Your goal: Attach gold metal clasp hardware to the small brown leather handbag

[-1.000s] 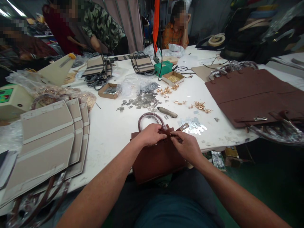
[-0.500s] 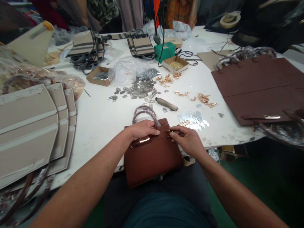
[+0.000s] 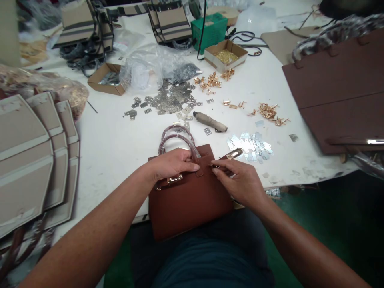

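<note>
A reddish-brown handbag (image 3: 189, 204) leans upright between my lap and the table edge, its two wrapped handles (image 3: 177, 134) standing up. My left hand (image 3: 172, 165) grips its top at the handle base, thumb pressed on the front. Under that hand, a strap with a gold plate (image 3: 175, 180) lies across the bag. My right hand (image 3: 237, 176) pinches a small gold metal fitting (image 3: 212, 165) against the front panel, right of the handle tab. Past its knuckles sticks out a strap end with a gold plate (image 3: 234, 154).
Beyond the bag lie a taped tool (image 3: 211, 122), silver plates (image 3: 251, 146), dark metal plates (image 3: 172, 98) and gold fittings (image 3: 268, 113). Cartons (image 3: 226, 56) and a green box (image 3: 209, 33) stand farther back. Bag panels (image 3: 22, 160) flank the left, a dark brown bag (image 3: 339, 96) the right.
The view has tipped down and come closer to the table. Both hands keep their places on the bag, and the strap end beyond my right hand has turned and shows more of its gold plate.
</note>
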Motion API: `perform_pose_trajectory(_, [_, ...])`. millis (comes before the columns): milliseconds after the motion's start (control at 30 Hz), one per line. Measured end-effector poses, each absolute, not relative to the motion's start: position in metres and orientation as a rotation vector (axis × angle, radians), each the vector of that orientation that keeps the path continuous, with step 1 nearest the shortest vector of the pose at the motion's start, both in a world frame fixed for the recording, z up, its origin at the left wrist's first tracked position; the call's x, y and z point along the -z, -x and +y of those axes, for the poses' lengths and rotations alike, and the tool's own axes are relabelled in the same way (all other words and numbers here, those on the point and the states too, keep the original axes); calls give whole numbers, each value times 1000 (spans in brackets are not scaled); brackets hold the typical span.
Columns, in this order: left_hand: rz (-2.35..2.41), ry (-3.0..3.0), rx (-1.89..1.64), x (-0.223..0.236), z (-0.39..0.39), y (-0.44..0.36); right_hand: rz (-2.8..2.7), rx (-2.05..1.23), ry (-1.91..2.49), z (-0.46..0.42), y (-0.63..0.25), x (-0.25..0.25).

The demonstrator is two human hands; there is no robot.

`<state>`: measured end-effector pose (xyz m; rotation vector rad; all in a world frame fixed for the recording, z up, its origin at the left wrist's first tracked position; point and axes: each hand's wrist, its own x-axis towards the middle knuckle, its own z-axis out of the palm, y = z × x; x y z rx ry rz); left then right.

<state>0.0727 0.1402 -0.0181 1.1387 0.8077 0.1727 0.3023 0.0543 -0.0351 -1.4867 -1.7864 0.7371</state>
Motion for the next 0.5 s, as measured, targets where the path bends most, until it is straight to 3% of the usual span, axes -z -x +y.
perform_pose_trajectory(500, [787, -1229, -191, 21, 140, -71, -2014, -493, 1520, 46, -291, 38])
